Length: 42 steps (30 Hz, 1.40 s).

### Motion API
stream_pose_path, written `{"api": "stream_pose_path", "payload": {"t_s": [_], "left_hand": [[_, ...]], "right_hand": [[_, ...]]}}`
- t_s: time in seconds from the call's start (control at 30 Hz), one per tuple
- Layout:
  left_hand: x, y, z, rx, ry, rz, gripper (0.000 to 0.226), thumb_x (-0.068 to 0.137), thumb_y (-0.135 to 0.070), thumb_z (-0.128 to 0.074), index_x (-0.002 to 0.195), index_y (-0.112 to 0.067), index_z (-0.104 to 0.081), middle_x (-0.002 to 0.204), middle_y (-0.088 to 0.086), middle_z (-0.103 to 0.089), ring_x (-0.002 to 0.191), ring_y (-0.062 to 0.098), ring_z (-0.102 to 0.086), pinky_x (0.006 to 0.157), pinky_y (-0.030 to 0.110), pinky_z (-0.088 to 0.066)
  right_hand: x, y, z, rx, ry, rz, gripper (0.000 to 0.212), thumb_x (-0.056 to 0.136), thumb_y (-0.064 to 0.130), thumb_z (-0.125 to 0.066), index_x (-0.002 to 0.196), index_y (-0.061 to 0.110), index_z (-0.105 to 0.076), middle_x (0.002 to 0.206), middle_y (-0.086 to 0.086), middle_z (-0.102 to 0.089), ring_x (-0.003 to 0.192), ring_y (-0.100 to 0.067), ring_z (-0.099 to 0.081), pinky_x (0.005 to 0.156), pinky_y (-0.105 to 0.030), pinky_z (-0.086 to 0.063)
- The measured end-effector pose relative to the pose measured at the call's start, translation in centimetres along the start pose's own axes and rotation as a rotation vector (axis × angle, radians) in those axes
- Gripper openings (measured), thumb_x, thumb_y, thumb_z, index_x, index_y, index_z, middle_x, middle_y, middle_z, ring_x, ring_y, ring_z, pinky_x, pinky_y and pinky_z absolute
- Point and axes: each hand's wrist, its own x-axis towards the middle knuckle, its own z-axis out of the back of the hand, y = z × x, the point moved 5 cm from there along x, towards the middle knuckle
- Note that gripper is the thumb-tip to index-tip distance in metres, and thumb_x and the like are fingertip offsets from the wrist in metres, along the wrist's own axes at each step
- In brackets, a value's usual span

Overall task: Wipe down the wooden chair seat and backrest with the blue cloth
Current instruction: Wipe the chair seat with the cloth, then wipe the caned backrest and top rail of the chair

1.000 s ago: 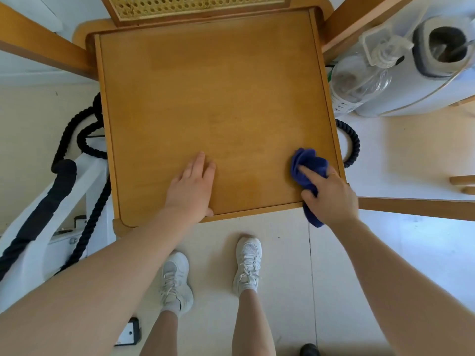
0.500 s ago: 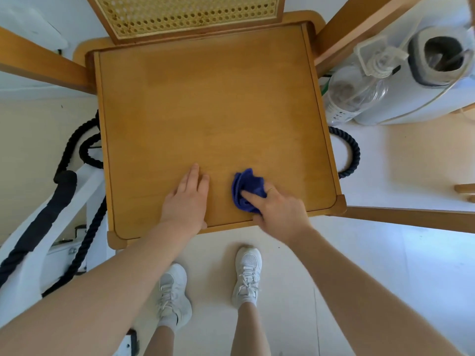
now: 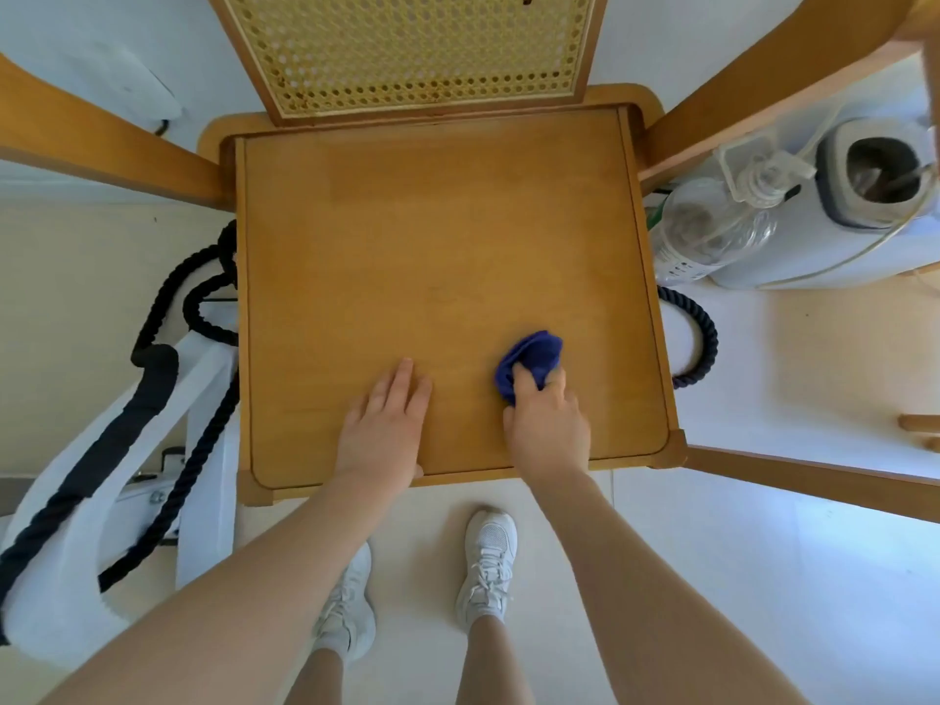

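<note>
Right now the right hand [image 3: 547, 429] presses the bunched blue cloth [image 3: 531, 361] onto the chair seat [image 3: 437, 256] near its front right corner, fingers pinching the cloth. Beside it, apart from the cloth, the left hand [image 3: 384, 424] lies flat and spread by the front edge. Above the seat's back edge rises the cane backrest [image 3: 407, 48].

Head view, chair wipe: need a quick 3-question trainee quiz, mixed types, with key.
1. True or false: the left hand rests flat on the chair seat.
2. Which hand holds the blue cloth? A) left B) right C) neither
3. Fill in: the cloth is on the ____, not the woven backrest.

Key:
1. True; its palm is down near the front edge.
2. B; the right hand presses the bunched cloth against the wood.
3. Seat; toward its front right.
</note>
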Motion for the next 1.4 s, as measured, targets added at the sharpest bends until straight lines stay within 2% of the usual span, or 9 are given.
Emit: {"api": "stream_pose_path", "payload": {"t_s": [0.17,0.3,0.4,0.53,0.67,0.77,1.03,1.2,1.4], "left_hand": [[-1.0,2.3,0.4,-0.076,-0.030,-0.007,0.072,0.093,-0.030,-0.050,0.149,-0.022,-0.005,0.155,0.002,0.018,0.143,0.017,0.009,0.115,0.034,-0.006],[-1.9,4.6,2.1,-0.215,-0.055,0.106,0.064,0.095,-0.029,-0.044,0.149,-0.017,-0.011,0.156,0.003,0.010,0.143,0.019,0.002,0.115,0.036,-0.011],[-2.6,5.5,4.0,-0.329,-0.016,0.184,0.061,0.095,-0.031,-0.044,0.147,-0.018,-0.015,0.156,0.004,0.006,0.143,0.022,-0.003,0.115,0.039,-0.018],[-2.5,5.4,8.5,-0.518,-0.051,0.134,0.053,0.098,-0.026,-0.040,0.147,-0.021,-0.020,0.157,0.001,0.000,0.142,0.023,-0.014,0.110,0.035,-0.028],[-1.9,5.0,13.1,-0.859,-0.173,0.024,0.046,0.100,-0.027,-0.033,0.145,-0.021,-0.026,0.150,-0.003,-0.027,0.135,0.015,-0.031,0.106,0.027,-0.028],[-1.1,5.5,15.2,-1.299,-0.173,0.028,0.044,0.101,-0.032,-0.030,0.143,-0.022,-0.030,0.144,-0.008,-0.035,0.131,0.007,-0.032,0.101,0.019,-0.025],[2.4,8.2,17.8,-1.997,0.301,0.094,0.049,0.091,-0.053,-0.040,0.133,-0.026,-0.042,0.130,-0.004,-0.053,0.117,0.018,-0.054,0.103,0.039,-0.040],[4.9,10.6,20.6,-1.950,0.094,0.139,0.023,0.094,-0.024,-0.053,0.117,-0.021,-0.052,0.119,0.003,-0.061,0.106,0.019,-0.061,0.089,0.036,-0.050],[8.1,12.7,21.4,-1.758,-0.096,0.223,0.021,0.095,-0.016,-0.049,0.116,-0.019,-0.052,0.105,0.001,-0.063,0.098,0.020,-0.060,0.084,0.039,-0.051]], "right_hand": [[-0.5,5.4,-1.0,0.174,0.368,0.351,0.043,0.097,0.018,-0.039,0.140,0.021,-0.037,0.139,-0.015,-0.038,0.111,-0.032,-0.050,0.085,-0.032,-0.042],[0.9,3.8,3.9,0.690,0.298,0.241,0.029,0.097,0.009,-0.039,0.122,0.015,-0.052,0.105,-0.009,-0.056,0.092,-0.024,-0.052,0.070,-0.025,-0.038],[0.2,3.0,6.5,1.002,0.277,0.090,0.029,0.099,0.014,-0.042,0.127,0.016,-0.051,0.129,-0.003,-0.044,0.112,-0.020,-0.046,0.084,-0.023,-0.043],[0.6,3.3,9.9,0.447,-0.083,0.167,0.034,0.097,0.025,-0.046,0.130,0.028,-0.051,0.159,0.001,0.001,0.144,-0.020,-0.008,0.116,-0.039,-0.015],[1.4,5.6,11.5,1.131,0.225,0.103,0.033,0.101,0.015,-0.039,0.132,0.023,-0.045,0.127,0.001,-0.055,0.119,-0.019,-0.052,0.098,-0.029,-0.041],[2.5,6.9,12.3,1.589,0.386,-0.119,0.025,0.102,0.020,-0.036,0.119,0.020,-0.054,0.114,0.000,-0.064,0.108,-0.016,-0.059,0.091,-0.031,-0.048],[5.7,11.3,15.4,1.815,0.408,-0.312,0.040,0.099,0.036,-0.036,0.117,0.010,-0.060,0.116,-0.012,-0.068,0.116,-0.028,-0.059,0.098,-0.041,-0.043],[7.6,15.9,15.5,2.007,0.334,-0.213,0.073,0.081,0.059,-0.043,0.133,0.009,-0.049,0.131,-0.017,-0.058,0.123,-0.030,-0.054,0.107,-0.050,-0.037],[10.5,18.5,14.0,1.922,0.479,-0.254,0.050,0.088,0.029,-0.052,0.131,0.003,-0.048,0.128,-0.023,-0.058,0.113,-0.033,-0.060,0.087,-0.044,-0.054]]}}
